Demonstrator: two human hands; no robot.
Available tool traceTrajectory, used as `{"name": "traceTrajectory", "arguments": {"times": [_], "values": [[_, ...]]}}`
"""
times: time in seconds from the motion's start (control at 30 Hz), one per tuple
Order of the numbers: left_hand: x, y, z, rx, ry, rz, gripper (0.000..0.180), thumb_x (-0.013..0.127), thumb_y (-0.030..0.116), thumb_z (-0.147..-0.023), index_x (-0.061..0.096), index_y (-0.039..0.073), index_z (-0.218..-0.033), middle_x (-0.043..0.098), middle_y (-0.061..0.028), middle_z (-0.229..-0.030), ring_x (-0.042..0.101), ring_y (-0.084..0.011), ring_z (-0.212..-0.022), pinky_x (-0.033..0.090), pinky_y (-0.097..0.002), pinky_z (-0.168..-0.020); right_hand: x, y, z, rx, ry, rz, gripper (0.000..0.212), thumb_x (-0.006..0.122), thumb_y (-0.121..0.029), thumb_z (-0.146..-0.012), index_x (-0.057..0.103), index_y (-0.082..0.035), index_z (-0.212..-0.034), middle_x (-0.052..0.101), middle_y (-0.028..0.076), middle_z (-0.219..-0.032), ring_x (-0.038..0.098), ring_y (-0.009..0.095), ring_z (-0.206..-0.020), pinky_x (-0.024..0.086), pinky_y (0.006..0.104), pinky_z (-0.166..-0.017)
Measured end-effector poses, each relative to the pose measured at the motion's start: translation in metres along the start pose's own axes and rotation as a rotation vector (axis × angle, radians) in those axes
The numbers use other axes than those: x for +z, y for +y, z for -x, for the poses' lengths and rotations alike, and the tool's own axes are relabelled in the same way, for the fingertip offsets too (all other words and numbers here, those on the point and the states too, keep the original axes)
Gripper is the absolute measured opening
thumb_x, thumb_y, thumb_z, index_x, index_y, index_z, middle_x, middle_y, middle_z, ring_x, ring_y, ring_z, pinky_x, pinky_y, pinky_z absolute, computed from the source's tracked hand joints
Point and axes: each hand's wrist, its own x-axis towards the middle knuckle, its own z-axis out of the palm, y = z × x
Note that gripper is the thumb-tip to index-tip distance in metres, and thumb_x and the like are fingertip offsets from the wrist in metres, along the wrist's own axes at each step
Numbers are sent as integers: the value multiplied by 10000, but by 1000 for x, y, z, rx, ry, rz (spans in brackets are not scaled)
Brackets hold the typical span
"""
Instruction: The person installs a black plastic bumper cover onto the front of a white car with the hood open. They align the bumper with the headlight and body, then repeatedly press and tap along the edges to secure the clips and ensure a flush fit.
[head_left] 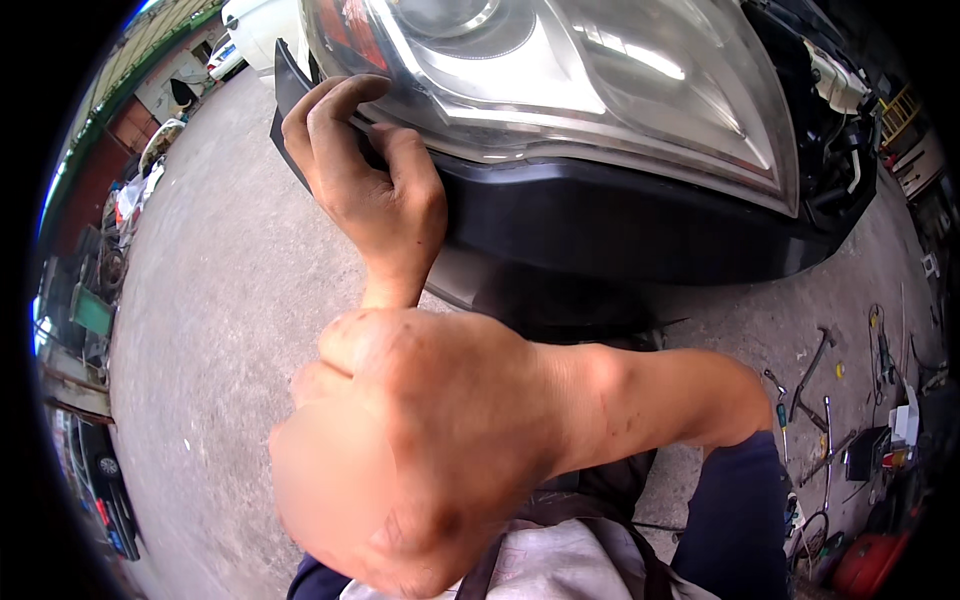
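From where I stand, the headlight [580, 90] sits at twelve o'clock of the person's view, its broad lens above a length of black trim [640, 220] that follows its lower edge. The left hand [370, 180] is the nearer of the two, right at the lamp's near corner by the orange reflector [352, 35]; from that hand the body of the lamp lies toward two o'clock. The left grip is half curled, thumb and fingers apart with a gap between them, the fingers hooked over where the trim and the lens edge meet; whether they pinch the trim or merely rest on it, I cannot tell. The right hand [400, 450] bulks large close to the camera, in front of the left forearm, its wrist coming in from four o'clock out of a dark sleeve [735, 510]. That hand looks bent into a loose fist, but its fingers are hidden, so I cannot say whether it holds anything; the lamp is well apart from it, toward one o'clock. The headlight's long axis slants from ten o'clock to four, its tapered tip pointing to four, toward the side where tools [811, 370] lie on the concrete floor [220, 300].
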Motion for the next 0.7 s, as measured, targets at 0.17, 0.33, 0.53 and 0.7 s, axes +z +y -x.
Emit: {"name": "traceTrajectory", "arguments": {"times": [0.17,0.33,0.53,0.7], "values": [[4,-14,14,-173,162,552,250,471,-73,-821,596,-29,-1033,571,-129,-1118,562,-219,-1081,447,-335,-967,-12,47,49,241,79,85,268,672,-1,-671,443,-61,-546,416,73,-499,450,242,-401,346,338,-396],[-6,-67,-24,-113,8,86,374,611,185,-907,574,-11,-1223,538,-172,-1198,530,-258,-1145,400,-372,-1021,-15,49,52,153,50,152,284,683,-18,-658,427,-71,-546,381,51,-508,406,230,-396,330,337,-391],[8,-147,-69,-536,-167,249,500,554,431,-979,673,-46,-1069,660,-80,-953,571,-162,-916,418,-267,-853,-2,54,59,54,15,364,289,707,-73,-603,423,-112,-564,350,5,-528,433,171,-422,347,301,-398],[30,-137,-58,-521,-66,348,431,603,377,-967,705,-42,-946,645,-24,-859,550,-110,-814,428,-254,-758,-21,42,85,141,220,584,290,725,-77,-652,446,-101,-573,357,18,-561,425,182,-448,339,311,-433]]}}
